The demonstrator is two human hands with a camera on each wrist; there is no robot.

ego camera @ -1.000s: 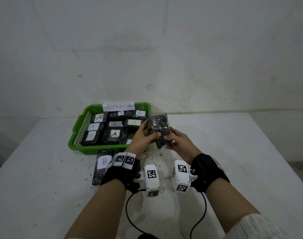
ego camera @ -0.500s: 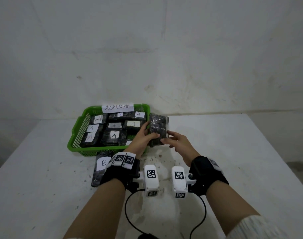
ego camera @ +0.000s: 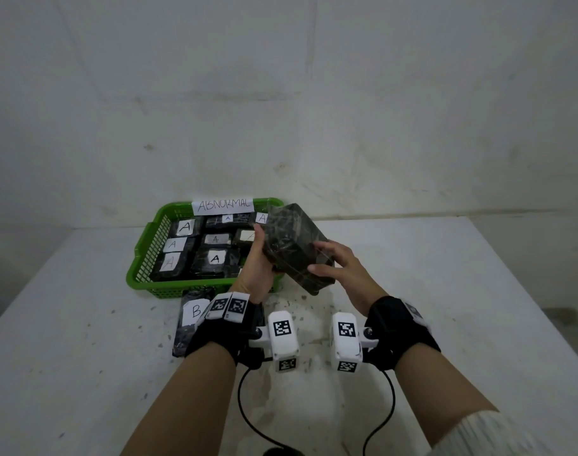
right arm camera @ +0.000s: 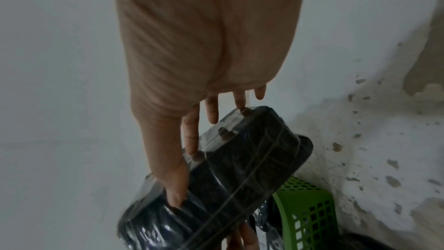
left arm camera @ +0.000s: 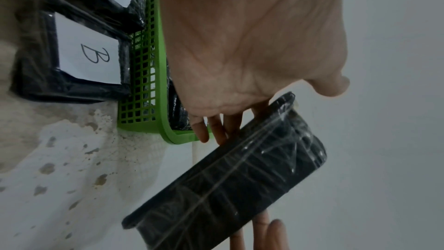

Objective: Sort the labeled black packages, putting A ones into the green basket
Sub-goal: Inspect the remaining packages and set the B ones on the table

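A black plastic-wrapped package (ego camera: 294, 248) is held tilted in the air just right of the green basket (ego camera: 142, 258); no label shows on its visible faces. My left hand (ego camera: 259, 258) grips its left end, thumb on top and fingers underneath. My right hand (ego camera: 333, 268) touches its upper right face with spread, fairly straight fingertips and thumb. In the left wrist view the left hand (left arm camera: 240, 54) has its fingers behind the package (left arm camera: 240, 187). The right wrist view shows the right hand (right arm camera: 204, 45) with fingertips on the wrap of the package (right arm camera: 228, 178).
The basket carries an "ABNORMAL" sign (ego camera: 223, 205) and holds several black packages labelled A (ego camera: 215, 258). A black package labelled B (ego camera: 190, 320) lies on the white table (ego camera: 445, 291) in front of the basket, partly under my left wrist. A bare wall rises behind.
The package has turned from nearly upright to a slant, its near end swinging right and down. My right hand has loosened from a grip to fingertips on the package's face.
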